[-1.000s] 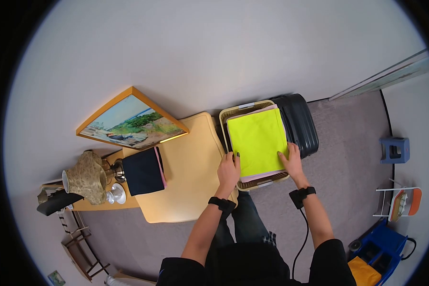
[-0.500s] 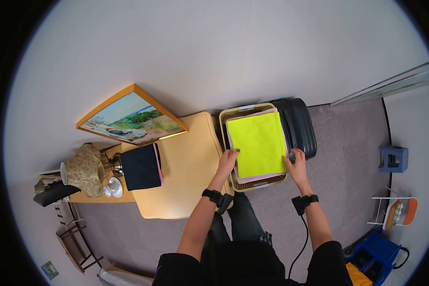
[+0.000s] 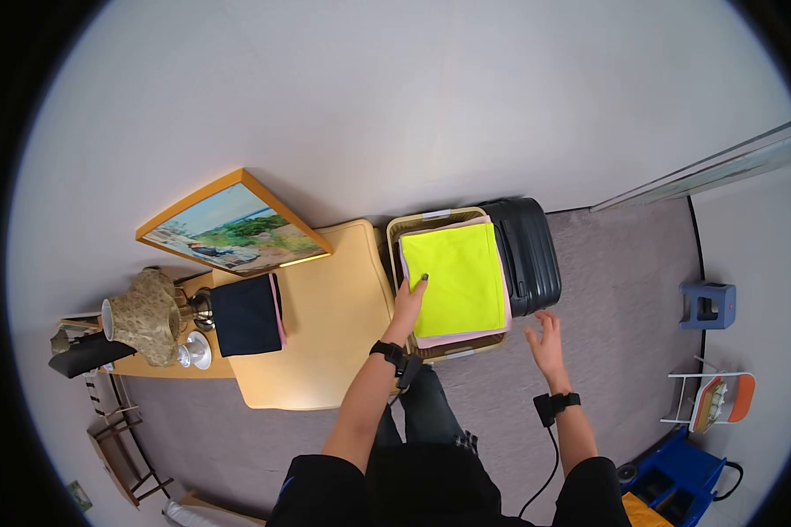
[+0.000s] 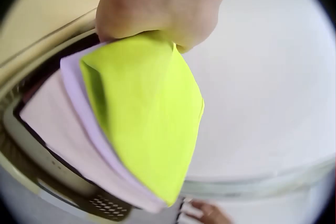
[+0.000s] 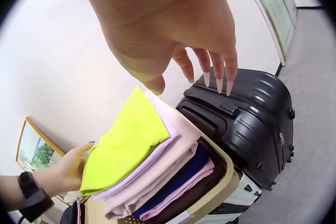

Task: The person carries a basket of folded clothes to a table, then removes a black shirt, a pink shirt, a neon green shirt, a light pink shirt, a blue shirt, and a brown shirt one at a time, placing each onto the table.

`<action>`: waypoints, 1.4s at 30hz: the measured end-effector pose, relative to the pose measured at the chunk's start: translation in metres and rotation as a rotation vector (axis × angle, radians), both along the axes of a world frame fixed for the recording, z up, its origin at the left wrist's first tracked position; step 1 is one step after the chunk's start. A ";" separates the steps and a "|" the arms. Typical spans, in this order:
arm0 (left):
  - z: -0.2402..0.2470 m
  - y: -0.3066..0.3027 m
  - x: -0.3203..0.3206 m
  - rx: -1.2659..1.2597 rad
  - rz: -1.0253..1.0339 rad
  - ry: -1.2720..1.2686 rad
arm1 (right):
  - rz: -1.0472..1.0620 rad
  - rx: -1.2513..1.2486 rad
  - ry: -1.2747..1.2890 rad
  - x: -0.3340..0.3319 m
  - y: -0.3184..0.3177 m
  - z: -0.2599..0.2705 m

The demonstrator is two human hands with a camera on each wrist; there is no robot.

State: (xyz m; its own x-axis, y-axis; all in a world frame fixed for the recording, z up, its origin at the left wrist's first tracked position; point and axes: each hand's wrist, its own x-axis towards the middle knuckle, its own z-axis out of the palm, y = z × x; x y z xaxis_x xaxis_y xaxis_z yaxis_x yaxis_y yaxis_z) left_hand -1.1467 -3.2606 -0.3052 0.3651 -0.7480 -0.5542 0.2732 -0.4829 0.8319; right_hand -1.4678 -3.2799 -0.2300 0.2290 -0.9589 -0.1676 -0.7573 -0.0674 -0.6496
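Observation:
A folded bright yellow-green cloth [image 3: 457, 281] tops a stack of folded cloths in a beige basket [image 3: 466, 354]. My left hand [image 3: 406, 307] pinches its left edge, thumb on top. In the left wrist view that edge bends upward at the hand [image 4: 157, 8], over a lavender cloth [image 4: 77, 85] and a pale pink cloth [image 4: 58, 108]. Navy, pink and dark maroon layers lie lower in the right wrist view. Off the stack to the right, my right hand [image 3: 547, 347] holds nothing, its fingers loosely spread near the black suitcase [image 3: 532, 255].
Left of the basket stands a tan table [image 3: 325, 351] bearing folded dark navy cloth [image 3: 248, 316] with a pink edge. A framed picture [image 3: 237, 228] leans on the wall, near a lamp [image 3: 145, 318]. A blue stool [image 3: 708, 305] and folding chair [image 3: 721, 400] stand at right.
My right hand has let go of the yellow-green cloth's right side and drawn away to the right. My left hand stays at the left edge.

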 end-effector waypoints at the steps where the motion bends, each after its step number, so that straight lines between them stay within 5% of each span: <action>1: -0.003 -0.001 0.002 -0.078 -0.049 -0.042 | -0.006 0.021 -0.009 -0.003 0.001 -0.001; 9: 0.083 -0.014 0.022 -0.329 -0.385 -0.380 | 0.046 0.020 -0.127 0.005 -0.023 0.043; 15: 0.215 -0.013 0.054 -0.301 -0.915 -0.500 | 0.433 -0.013 -0.387 0.083 -0.079 0.112; 19: 0.233 0.013 0.092 -0.166 -1.205 -0.380 | 0.631 0.132 -0.540 0.151 -0.079 0.101; 20: 0.234 0.022 0.104 -0.154 -1.195 -0.389 | 0.683 0.505 -0.579 0.168 -0.075 0.099; 21: 0.232 0.037 0.116 -0.215 -1.177 -0.337 | 0.727 0.886 -0.603 0.184 -0.071 0.097; 26: 0.180 0.116 0.191 -0.109 -1.032 -0.124 | 0.736 1.170 -0.613 0.242 0.018 0.017; 28: 0.148 0.146 0.218 0.147 -0.951 0.129 | 0.687 1.244 -0.545 0.261 0.057 -0.005; 30: 0.090 0.183 0.244 0.176 -0.941 0.202 | 0.414 1.416 -0.604 0.280 0.097 -0.027; 36: 0.003 0.254 0.288 0.501 -1.015 0.354 | 0.262 1.377 -0.561 0.303 0.180 -0.101; 38: -0.044 0.290 0.296 0.478 -0.825 0.484 | 0.117 1.331 -0.522 0.299 0.199 -0.115; 40: -0.049 0.303 0.301 0.571 -0.830 0.399 | 0.045 1.318 -0.462 0.299 0.210 -0.117; 42: -0.051 0.313 0.308 0.447 -0.639 0.594 | -0.048 1.278 -0.398 0.303 0.214 -0.114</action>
State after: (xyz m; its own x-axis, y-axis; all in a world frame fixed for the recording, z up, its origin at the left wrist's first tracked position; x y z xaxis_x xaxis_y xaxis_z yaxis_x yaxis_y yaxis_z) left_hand -0.8384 -2.9477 -0.3564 -0.4652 -0.3845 -0.7974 0.1657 -0.9227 0.3482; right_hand -1.1646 -3.0664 -0.3438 0.4418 -0.1894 -0.8769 -0.4876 0.7698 -0.4119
